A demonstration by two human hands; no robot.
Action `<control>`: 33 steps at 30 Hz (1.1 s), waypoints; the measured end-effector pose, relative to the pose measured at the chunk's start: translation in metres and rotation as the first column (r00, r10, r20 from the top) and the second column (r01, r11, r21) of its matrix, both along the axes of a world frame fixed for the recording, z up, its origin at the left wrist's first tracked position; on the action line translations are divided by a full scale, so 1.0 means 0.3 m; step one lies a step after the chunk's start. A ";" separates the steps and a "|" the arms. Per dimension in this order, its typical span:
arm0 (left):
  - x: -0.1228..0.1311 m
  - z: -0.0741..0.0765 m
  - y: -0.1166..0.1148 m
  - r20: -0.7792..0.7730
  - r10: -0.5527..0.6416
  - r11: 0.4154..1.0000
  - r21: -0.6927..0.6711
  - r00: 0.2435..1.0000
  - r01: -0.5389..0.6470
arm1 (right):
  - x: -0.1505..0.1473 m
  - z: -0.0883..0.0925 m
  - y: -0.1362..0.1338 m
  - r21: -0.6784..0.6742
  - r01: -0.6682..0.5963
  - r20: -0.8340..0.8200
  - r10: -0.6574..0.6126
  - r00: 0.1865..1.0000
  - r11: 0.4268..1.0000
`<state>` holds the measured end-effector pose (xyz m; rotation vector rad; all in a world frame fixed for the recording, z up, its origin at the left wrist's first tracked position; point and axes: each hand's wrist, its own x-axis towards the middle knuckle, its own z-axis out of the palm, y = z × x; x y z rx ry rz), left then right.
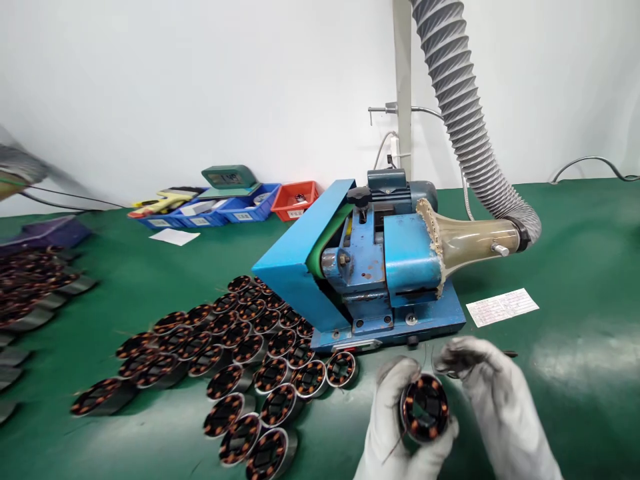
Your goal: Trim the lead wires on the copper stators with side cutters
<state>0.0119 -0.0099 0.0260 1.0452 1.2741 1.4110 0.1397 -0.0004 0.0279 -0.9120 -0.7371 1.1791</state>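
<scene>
Left hand (393, 427), gloved, wrapped around one stator (425, 408), held above the bench (575, 400) at 6 o'clock in view, bore facing the camera. Right hand (495, 407), gloved, at the stator's 2 o'clock, fingertips bunched narrow over dark thin strands. It's blurred, so I can't tell if it grips them. Blue machine (380, 273) at 12 o'clock from the hands, grey duct hose (465, 113) on its right end. Stator pile (240, 360) at 10 o'clock. Paper slip (501, 307) at 1 o'clock.
</scene>
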 end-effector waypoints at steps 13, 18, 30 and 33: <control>0.163 -0.012 0.247 0.700 0.095 0.977 -0.203 0.708 0.070 | -0.090 0.020 0.180 -0.034 0.202 0.653 -0.131 0.746 0.979; 0.176 -0.002 0.256 0.703 0.115 0.972 -0.224 0.702 0.065 | -0.084 0.026 0.184 -0.050 0.195 0.651 -0.116 0.750 0.979; 0.141 0.017 0.285 0.647 0.061 0.969 -0.222 0.760 0.111 | -0.106 0.063 0.194 -0.061 0.215 0.652 -0.125 0.748 0.975; 0.112 0.008 0.260 0.621 0.053 0.970 -0.220 0.782 0.109 | -0.117 0.048 0.175 -0.063 0.216 0.631 -0.129 0.765 0.974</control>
